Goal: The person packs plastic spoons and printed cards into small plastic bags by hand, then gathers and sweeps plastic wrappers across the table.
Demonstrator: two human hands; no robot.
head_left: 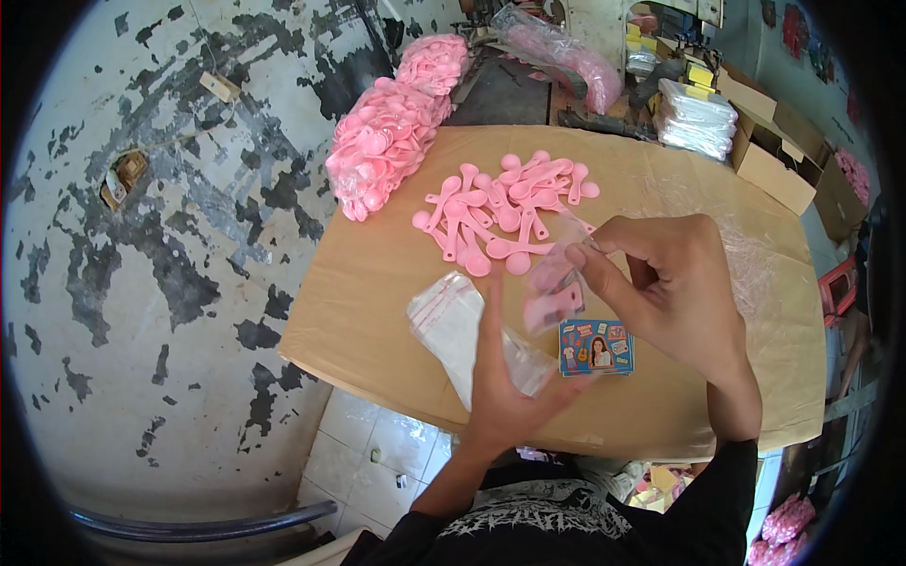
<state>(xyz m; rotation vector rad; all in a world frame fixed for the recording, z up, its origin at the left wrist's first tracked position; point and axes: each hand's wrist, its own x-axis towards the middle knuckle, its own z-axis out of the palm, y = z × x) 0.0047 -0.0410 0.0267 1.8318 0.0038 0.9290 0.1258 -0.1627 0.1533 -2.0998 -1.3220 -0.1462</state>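
Note:
Between the thumb and fingertips of my right hand hangs a small clear plastic bag, slightly blurred, with a pink spoon inside. My left hand is open, thumb and fingers spread, and holds nothing; motion smears it a little. It covers part of a stack of flat clear bags on the table. Below the hanging bag lies a small stack of printed cards, blue with colourful pictures. Farther off, loose pink spoons are heaped on the tabletop.
Brown paper covers the table. Large bags of pink spoons stand at its far left corner. At the far right are a pile of packed clear bags and cardboard boxes. A peeling wall rises on the left.

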